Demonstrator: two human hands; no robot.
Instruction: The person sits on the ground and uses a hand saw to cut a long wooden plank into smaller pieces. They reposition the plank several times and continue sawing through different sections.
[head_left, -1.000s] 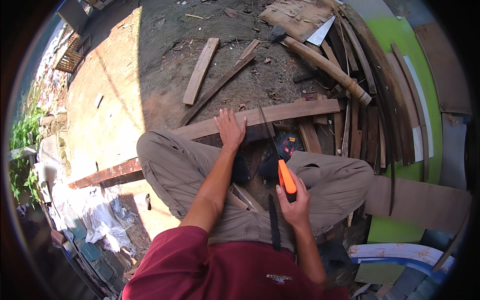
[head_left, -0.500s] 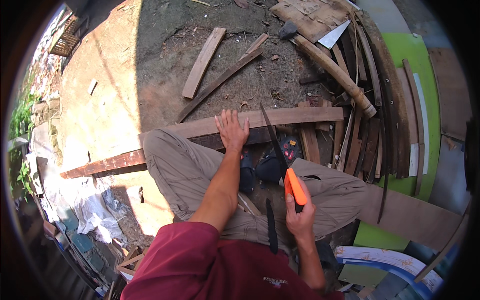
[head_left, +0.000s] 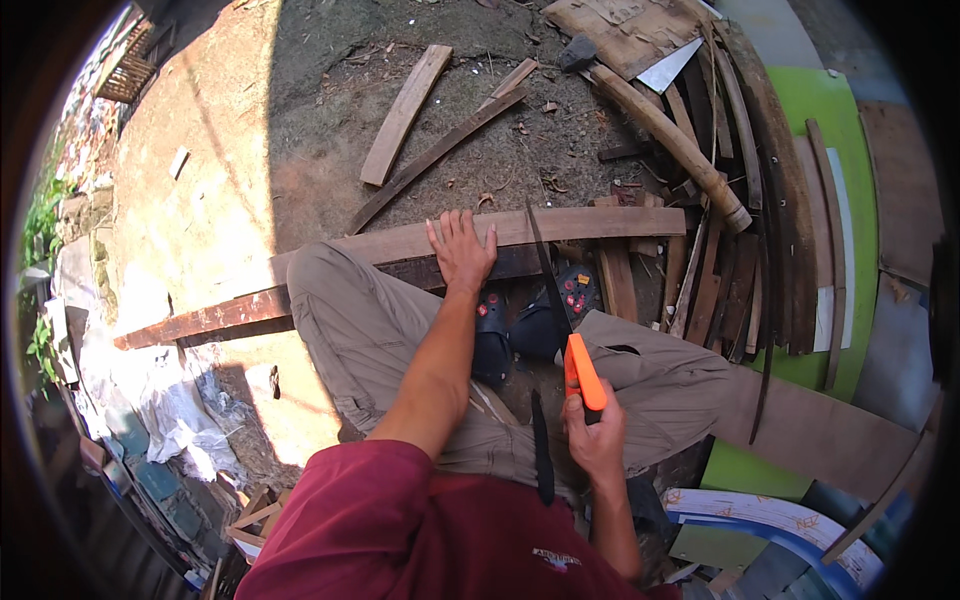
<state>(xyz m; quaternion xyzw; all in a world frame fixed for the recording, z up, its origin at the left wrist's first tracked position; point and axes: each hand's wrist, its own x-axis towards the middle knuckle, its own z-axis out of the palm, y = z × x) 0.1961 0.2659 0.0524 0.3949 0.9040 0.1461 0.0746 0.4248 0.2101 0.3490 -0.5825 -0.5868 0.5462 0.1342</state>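
A long brown wooden plank [head_left: 590,224] lies across in front of my legs, over a darker beam [head_left: 235,312] that reaches out to the left. My left hand [head_left: 464,250] rests flat on the plank, fingers spread. In my right hand [head_left: 597,435] is a handsaw [head_left: 584,375], gripped by its orange and black handle. Its dark blade [head_left: 553,285] points away from me and crosses the plank to the right of my left hand. Whether the teeth have cut into the wood is too small to tell.
My dark clogs [head_left: 490,340] are between my bent knees, close to the blade. Loose boards [head_left: 407,115] lie on the ground ahead. A hammer-like tool with a thick wooden handle [head_left: 670,145] and a scrap-wood pile [head_left: 735,285] are at right. White plastic sheeting [head_left: 185,420] lies left.
The saw has turned slightly, its tip a little to the right and its handle a little to the left. My left hand stays on the plank. The whole view has shifted slightly.
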